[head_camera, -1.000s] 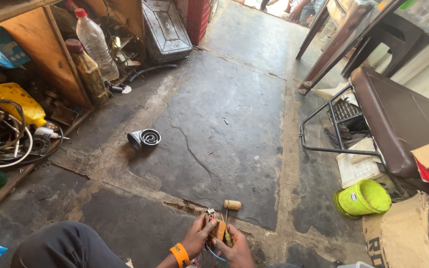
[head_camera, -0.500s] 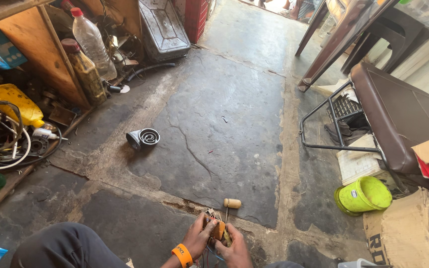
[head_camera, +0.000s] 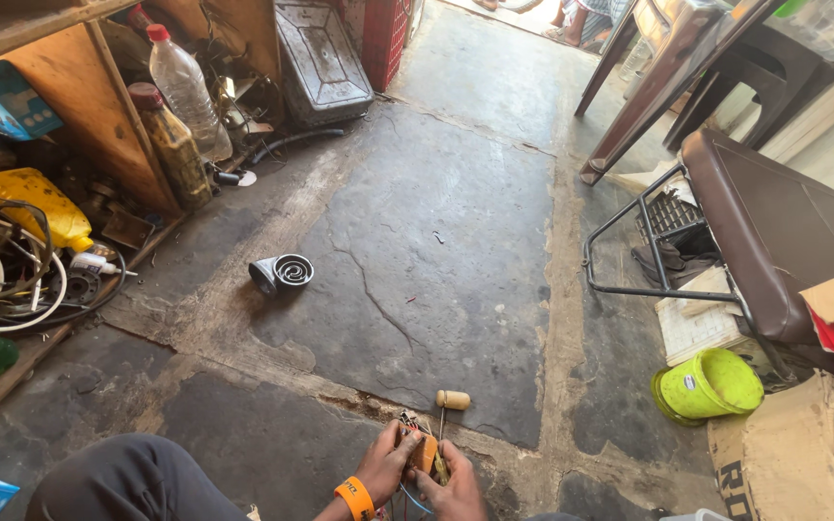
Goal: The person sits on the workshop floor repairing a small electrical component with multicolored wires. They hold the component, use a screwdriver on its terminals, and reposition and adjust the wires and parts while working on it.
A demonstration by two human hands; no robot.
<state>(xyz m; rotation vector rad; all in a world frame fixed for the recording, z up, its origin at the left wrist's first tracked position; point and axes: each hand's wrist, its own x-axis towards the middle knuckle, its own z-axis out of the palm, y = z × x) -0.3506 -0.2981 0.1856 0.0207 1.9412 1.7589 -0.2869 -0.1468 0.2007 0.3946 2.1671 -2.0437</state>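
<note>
Left hand: the left hand [head_camera: 388,463] sits low in the head view, fingers curled and clamped on a small orange-brown component [head_camera: 423,452]; an orange wristband [head_camera: 356,498] circles the wrist.
Right hand: the right hand [head_camera: 454,482] grips the same component from the other side, fingers closed on it.
Component: held between both hands just above the floor, at the bottom centre; thin wires [head_camera: 411,422] sprout from its top. Detail too small to tell more.
Tool: a wooden-handled tool [head_camera: 451,400] lies on the concrete floor [head_camera: 436,251] just beyond the hands, its thin shaft pointing toward them.
Floor: cracked and stained; a spiral-faced horn-like part [head_camera: 282,274] lies apart, further out.
Left side: wooden shelving [head_camera: 69,106] with a clear plastic bottle [head_camera: 183,89], a dark bottle [head_camera: 171,145], a yellow container [head_camera: 39,205] and coiled cables [head_camera: 12,285].
Right side: a tipped brown-seated chair [head_camera: 774,232], a lime-green bucket [head_camera: 711,386] on its side, cardboard [head_camera: 784,458].
Person: a dark trouser knee [head_camera: 118,480] shows beside the left forearm.
</note>
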